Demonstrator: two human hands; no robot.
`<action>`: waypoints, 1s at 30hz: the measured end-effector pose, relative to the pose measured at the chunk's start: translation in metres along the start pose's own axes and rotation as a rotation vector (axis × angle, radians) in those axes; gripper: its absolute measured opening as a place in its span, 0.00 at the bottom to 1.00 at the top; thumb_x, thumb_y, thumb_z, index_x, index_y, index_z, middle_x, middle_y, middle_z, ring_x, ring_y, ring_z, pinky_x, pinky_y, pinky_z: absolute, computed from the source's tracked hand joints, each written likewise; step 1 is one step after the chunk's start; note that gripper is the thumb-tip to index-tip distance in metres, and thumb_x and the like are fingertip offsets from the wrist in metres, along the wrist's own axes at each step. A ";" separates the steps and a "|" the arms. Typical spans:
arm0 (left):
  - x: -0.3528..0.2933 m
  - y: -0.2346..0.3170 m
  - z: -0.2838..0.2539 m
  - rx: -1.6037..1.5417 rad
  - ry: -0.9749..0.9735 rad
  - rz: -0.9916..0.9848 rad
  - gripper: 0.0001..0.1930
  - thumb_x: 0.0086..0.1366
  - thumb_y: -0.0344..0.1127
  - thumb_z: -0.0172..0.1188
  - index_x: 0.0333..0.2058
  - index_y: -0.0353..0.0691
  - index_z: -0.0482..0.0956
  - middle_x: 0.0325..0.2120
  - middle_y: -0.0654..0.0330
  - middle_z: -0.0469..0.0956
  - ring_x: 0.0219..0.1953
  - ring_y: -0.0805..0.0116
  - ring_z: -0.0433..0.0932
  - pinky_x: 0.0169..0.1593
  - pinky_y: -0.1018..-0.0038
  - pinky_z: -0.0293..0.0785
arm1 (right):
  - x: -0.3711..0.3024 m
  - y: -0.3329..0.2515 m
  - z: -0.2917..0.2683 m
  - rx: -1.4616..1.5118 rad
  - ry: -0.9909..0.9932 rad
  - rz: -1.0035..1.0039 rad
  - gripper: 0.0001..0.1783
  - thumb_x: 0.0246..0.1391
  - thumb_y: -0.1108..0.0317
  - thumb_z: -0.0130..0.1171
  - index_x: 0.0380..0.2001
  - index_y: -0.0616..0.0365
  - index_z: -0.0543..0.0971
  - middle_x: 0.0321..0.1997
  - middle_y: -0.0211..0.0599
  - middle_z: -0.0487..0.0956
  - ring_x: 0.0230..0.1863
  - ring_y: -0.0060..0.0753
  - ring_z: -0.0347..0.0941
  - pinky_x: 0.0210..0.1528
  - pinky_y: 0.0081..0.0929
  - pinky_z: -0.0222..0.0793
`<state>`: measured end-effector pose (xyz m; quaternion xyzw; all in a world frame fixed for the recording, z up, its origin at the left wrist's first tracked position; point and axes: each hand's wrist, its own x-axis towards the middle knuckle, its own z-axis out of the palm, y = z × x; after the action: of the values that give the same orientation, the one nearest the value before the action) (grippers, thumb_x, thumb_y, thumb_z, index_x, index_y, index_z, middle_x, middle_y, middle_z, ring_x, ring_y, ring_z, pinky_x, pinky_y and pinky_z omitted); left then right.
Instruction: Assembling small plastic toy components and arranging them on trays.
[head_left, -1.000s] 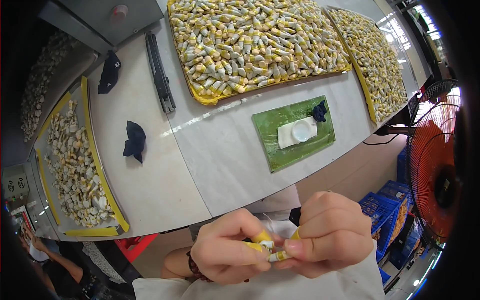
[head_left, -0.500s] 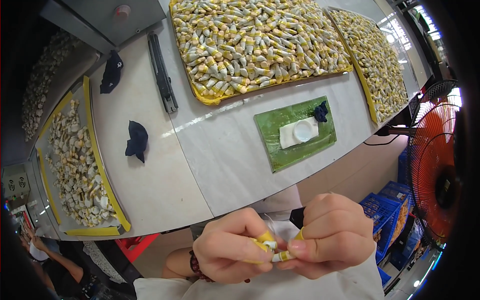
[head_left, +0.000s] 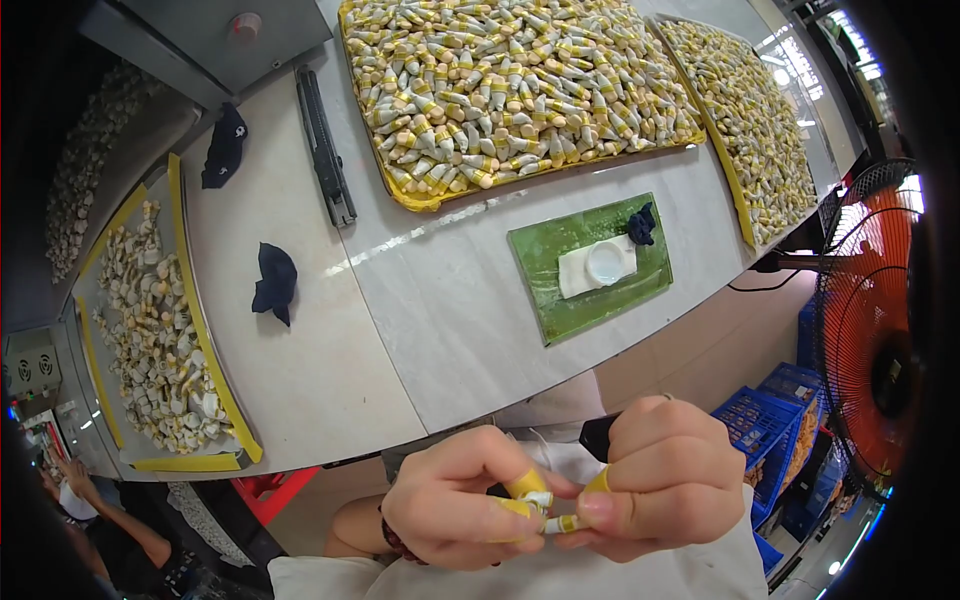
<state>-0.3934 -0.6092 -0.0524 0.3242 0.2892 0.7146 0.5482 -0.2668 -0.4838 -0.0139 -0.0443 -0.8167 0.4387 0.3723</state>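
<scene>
Close together over my lap, both hands are closed at the fingertips. My left hand (head_left: 455,505) pinches a small white wrapped piece (head_left: 540,498) between thumb and forefinger, which wear yellow coverings. My right hand (head_left: 668,478), also with yellow on a finger, grips a small white-and-yellow wrapped roll (head_left: 562,523) whose end points at my left fingers. Whether the two pieces are joined is hidden by the fingers. They look like the many tapered wrapped pieces heaped in the yellow-rimmed tray (head_left: 425,203) on the table ahead.
A green board (head_left: 570,322) bears a white pad, a small round dish (head_left: 604,266) and a dark cloth. Other filled trays stand left (head_left: 194,320) and right (head_left: 735,200). Dark blue cloths (head_left: 274,284) and a long black tool (head_left: 325,150) lie left. A fan (head_left: 868,320) stands right; another person's arm (head_left: 125,520) shows lower left.
The white piece at my left fingertips has turned slightly and shows more. My right hand has shifted a little downward, still gripping its roll.
</scene>
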 end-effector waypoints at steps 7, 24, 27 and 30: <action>-0.006 0.004 0.003 0.036 0.074 -0.100 0.11 0.44 0.19 0.64 0.27 0.38 0.76 0.29 0.51 0.71 0.32 0.59 0.78 0.33 0.75 0.73 | 0.000 -0.002 0.001 -0.009 0.025 0.009 0.15 0.30 0.73 0.72 0.23 0.58 0.75 0.20 0.28 0.71 0.18 0.21 0.62 0.16 0.18 0.55; 0.007 0.007 -0.002 0.330 -0.151 0.263 0.06 0.47 0.15 0.60 0.23 0.27 0.72 0.34 0.45 0.68 0.34 0.54 0.77 0.42 0.63 0.76 | -0.001 -0.004 -0.003 0.000 -0.031 0.029 0.16 0.32 0.70 0.71 0.24 0.59 0.75 0.20 0.29 0.70 0.18 0.23 0.63 0.16 0.18 0.56; 0.008 0.009 -0.002 0.335 -0.150 0.262 0.05 0.48 0.15 0.58 0.24 0.26 0.71 0.33 0.46 0.69 0.32 0.56 0.78 0.44 0.63 0.75 | 0.001 -0.005 -0.005 0.010 -0.055 0.039 0.16 0.32 0.69 0.72 0.24 0.59 0.75 0.20 0.29 0.71 0.18 0.23 0.63 0.16 0.18 0.56; 0.003 0.014 -0.003 0.227 -0.150 0.106 0.07 0.50 0.16 0.57 0.29 0.24 0.70 0.32 0.47 0.70 0.29 0.61 0.78 0.45 0.64 0.74 | 0.001 -0.007 -0.006 0.004 -0.053 0.060 0.16 0.32 0.70 0.72 0.24 0.59 0.75 0.20 0.30 0.71 0.19 0.23 0.63 0.16 0.18 0.56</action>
<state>-0.4047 -0.6101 -0.0437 0.4514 0.3092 0.6790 0.4896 -0.2623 -0.4836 -0.0060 -0.0565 -0.8238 0.4522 0.3372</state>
